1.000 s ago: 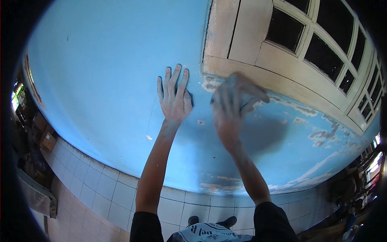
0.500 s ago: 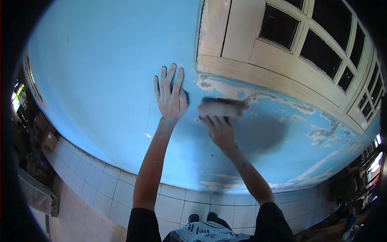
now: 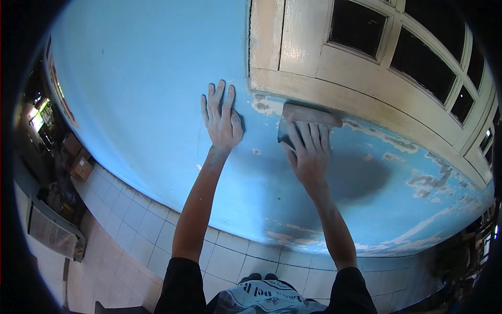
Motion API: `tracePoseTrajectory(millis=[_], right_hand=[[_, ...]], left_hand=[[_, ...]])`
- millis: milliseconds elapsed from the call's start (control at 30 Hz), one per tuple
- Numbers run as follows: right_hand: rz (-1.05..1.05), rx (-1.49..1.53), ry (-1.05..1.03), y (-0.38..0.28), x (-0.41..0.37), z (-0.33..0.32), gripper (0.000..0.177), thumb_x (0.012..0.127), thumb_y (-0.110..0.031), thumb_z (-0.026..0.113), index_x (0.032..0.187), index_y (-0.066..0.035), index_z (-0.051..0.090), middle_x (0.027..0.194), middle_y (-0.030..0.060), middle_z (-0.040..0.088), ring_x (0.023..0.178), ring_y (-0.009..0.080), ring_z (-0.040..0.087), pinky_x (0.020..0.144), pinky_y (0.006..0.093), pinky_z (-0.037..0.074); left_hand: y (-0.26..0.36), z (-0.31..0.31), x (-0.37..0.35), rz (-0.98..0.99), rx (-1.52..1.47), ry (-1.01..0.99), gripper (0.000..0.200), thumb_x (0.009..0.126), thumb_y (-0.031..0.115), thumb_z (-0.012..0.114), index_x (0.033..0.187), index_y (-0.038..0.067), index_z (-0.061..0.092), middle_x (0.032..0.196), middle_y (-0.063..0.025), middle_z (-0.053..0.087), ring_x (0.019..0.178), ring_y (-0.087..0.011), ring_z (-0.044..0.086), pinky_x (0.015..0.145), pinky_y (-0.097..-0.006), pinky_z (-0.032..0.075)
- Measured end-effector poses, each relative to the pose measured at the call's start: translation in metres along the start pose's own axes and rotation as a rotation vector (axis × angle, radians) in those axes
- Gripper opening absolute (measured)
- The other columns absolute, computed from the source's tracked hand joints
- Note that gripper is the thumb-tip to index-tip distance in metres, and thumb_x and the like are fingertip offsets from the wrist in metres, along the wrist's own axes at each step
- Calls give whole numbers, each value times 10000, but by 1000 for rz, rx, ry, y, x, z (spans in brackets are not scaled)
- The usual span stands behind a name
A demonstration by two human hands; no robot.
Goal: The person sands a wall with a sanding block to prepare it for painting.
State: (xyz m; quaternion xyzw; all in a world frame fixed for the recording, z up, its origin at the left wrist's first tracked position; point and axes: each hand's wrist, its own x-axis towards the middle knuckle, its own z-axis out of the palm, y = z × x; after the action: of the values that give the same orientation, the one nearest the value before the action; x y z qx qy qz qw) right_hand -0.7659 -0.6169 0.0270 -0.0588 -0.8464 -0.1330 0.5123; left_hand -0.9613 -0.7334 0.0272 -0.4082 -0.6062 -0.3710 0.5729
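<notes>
My left hand (image 3: pixel 223 123) lies flat against the light blue wall (image 3: pixel 146 104), left of the window's lower corner, fingers stretched and dusty. With my right hand (image 3: pixel 309 157) I grip a sanding block (image 3: pixel 312 115), a long, brownish-grey piece with a dark flap like sandpaper at its left end. The block is on the wall just under the window frame, over a band of peeling paint. Its underside against the wall is hidden. Patches of bare, whitish plaster (image 3: pixel 267 104) show left of the block, and more run along the frame to the right.
A cream window frame (image 3: pixel 334 78) with dark panes juts in above my right hand. White floor tiles (image 3: pixel 225 261) run along the wall's foot, where my feet stand. At far left are a cardboard box (image 3: pixel 81 167) and a grey cabinet-like object (image 3: pixel 55 233).
My right hand has moved the sanding block right and up along the wall, closer to the window frame. My left hand stays on the same spot. The view has shifted slightly.
</notes>
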Motion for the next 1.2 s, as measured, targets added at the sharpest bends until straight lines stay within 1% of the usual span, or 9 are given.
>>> tracePoseTrajectory(millis=[133, 233, 333, 500, 600, 700, 1000, 1067, 1200], right_hand=[[-89, 78, -87, -2, -36, 28, 430, 809, -285, 628, 1215, -155, 577, 1188, 84, 533, 1170, 295, 449, 1001, 516, 335], [-116, -14, -137, -7, -50, 30, 475, 811, -274, 618, 1273, -195, 539, 1236, 28, 516, 1186, 237, 437, 1043, 508, 308], [-77, -65, -173, -17, -51, 27, 496, 824, -255, 601, 1307, -200, 506, 1259, 38, 500, 1204, 256, 416, 1031, 547, 304], [197, -48, -86, -57, -40, 39, 506, 869, -220, 554, 1360, -171, 444, 1378, 62, 421, 1263, 324, 353, 1016, 635, 233], [237, 107, -154, -80, -57, 57, 452, 939, -287, 440, 1356, -114, 439, 1416, 96, 389, 1315, 361, 312, 1043, 641, 155], [226, 18, -87, -87, -66, 83, 441, 957, -317, 406, 1335, -97, 464, 1398, 103, 417, 1302, 357, 345, 1035, 638, 157], [180, 126, 169, -85, -32, 85, 403, 837, -188, 651, 1214, -69, 574, 1185, 91, 609, 1155, 342, 517, 992, 543, 299], [156, 132, 118, -79, -57, 94, 406, 837, -181, 647, 1214, -52, 568, 1179, 112, 607, 1147, 356, 518, 996, 553, 293], [232, 154, 76, -78, -76, 101, 425, 854, -160, 600, 1244, -5, 527, 1217, 202, 554, 1200, 409, 451, 1026, 587, 243]], left_hand=[[2, 0, 0, -15, -6, 18, 469, 926, 210, 285, 1347, 53, 418, 1412, -174, 364, 1332, -381, 288, 1062, -573, 164], [2, 0, 2, -21, -25, 32, 473, 884, 162, 341, 1336, 66, 439, 1402, -161, 388, 1326, -378, 301, 1062, -571, 171], [4, -2, 2, -34, -56, 16, 483, 853, 124, 372, 1325, 65, 456, 1398, -157, 394, 1323, -373, 310, 1060, -573, 178], [-8, -14, -12, -36, -201, -49, 498, 820, 68, 397, 1311, 67, 479, 1399, -148, 399, 1319, -349, 334, 1057, -582, 185], [-21, -21, -31, -37, -248, -105, 504, 818, 68, 396, 1315, 70, 476, 1401, -144, 402, 1310, -336, 357, 1057, -587, 179], [-27, -17, -43, -78, -260, -82, 502, 819, 76, 395, 1314, 78, 482, 1399, -138, 410, 1307, -325, 367, 1061, -583, 172], [-12, -6, -49, -155, -160, -77, 469, 863, 116, 364, 1315, 47, 469, 1383, -143, 432, 1334, -356, 315, 1091, -560, 103], [-7, -2, -50, -210, -167, 28, 469, 834, 109, 401, 1285, 127, 527, 1371, -62, 465, 1309, -302, 370, 1088, -535, 146], [-7, 1, -53, -216, -116, 28, 468, 834, 113, 397, 1281, 134, 533, 1366, -62, 470, 1304, -303, 375, 1086, -536, 151]])
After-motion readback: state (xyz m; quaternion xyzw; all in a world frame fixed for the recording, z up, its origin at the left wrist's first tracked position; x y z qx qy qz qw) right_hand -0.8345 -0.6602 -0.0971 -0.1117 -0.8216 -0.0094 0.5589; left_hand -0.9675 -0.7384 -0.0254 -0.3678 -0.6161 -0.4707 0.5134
